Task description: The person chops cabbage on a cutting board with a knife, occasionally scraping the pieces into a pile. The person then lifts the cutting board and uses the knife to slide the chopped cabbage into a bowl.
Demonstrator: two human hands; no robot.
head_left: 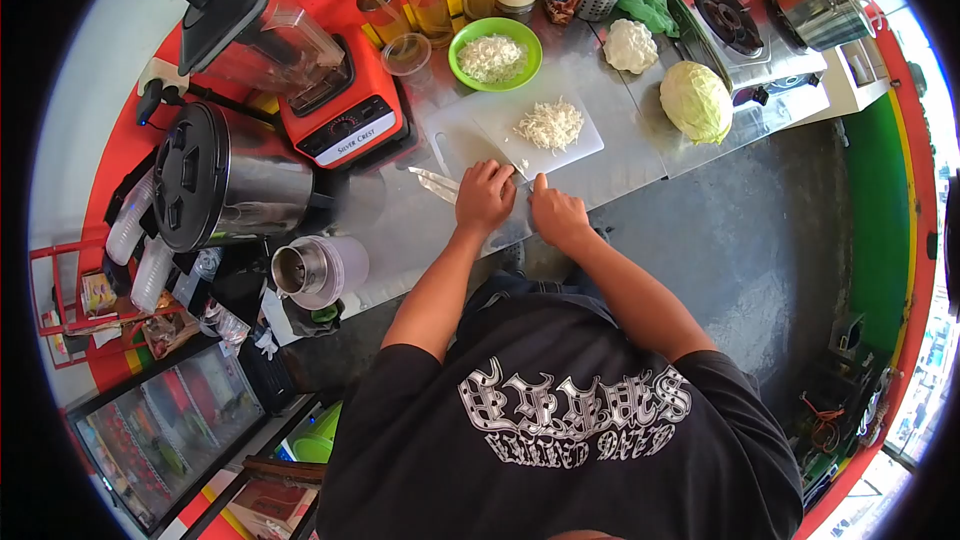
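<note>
My left hand (485,196) rests at the near edge of the white cutting board (452,130), fingers bent and close together. What lies under its fingertips is hidden; a small whitish shred (524,165) shows beside them. Just to the right, my right hand (560,212) is closed around what looks like a knife handle, mostly hidden, with one finger stretched forward. A thin line like the knife's blade (497,147) runs from there across the board. Farther back on the board sits a pile of shredded cabbage (550,126). Left of my left hand lies a shiny blade-shaped piece (436,184).
Behind the board stands a green bowl (537,58) of shredded cabbage. A whole cabbage (696,102) and a pale lump (630,46) lie right, near the stove (735,25). A red blender (345,125), a large pot (255,180) and a steel-mouthed container (335,270) stand left.
</note>
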